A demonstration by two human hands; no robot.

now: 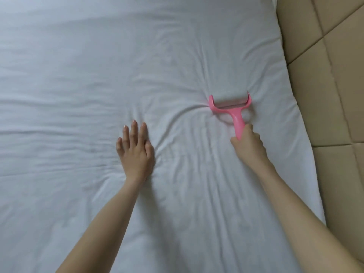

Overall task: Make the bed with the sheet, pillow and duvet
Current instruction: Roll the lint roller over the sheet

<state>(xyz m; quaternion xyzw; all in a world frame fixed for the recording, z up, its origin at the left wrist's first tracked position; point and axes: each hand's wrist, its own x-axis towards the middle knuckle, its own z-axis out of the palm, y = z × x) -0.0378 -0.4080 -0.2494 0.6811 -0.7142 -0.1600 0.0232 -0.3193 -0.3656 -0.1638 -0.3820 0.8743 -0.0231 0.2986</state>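
A white sheet [98,85] covers the mattress and fills most of the view, with creases fanning out around my hands. My left hand [136,150] lies flat on the sheet with its fingers straight and slightly spread. My right hand [248,140] grips the handle of a pink lint roller [230,107]. The roller's head presses into the sheet just beyond that hand, and the fabric puckers at its left end. No pillow or duvet is in view.
A tan padded headboard [331,95] with stitched square panels runs along the right side, right against the mattress edge. The sheet stretches far to the left and toward the top of the view.
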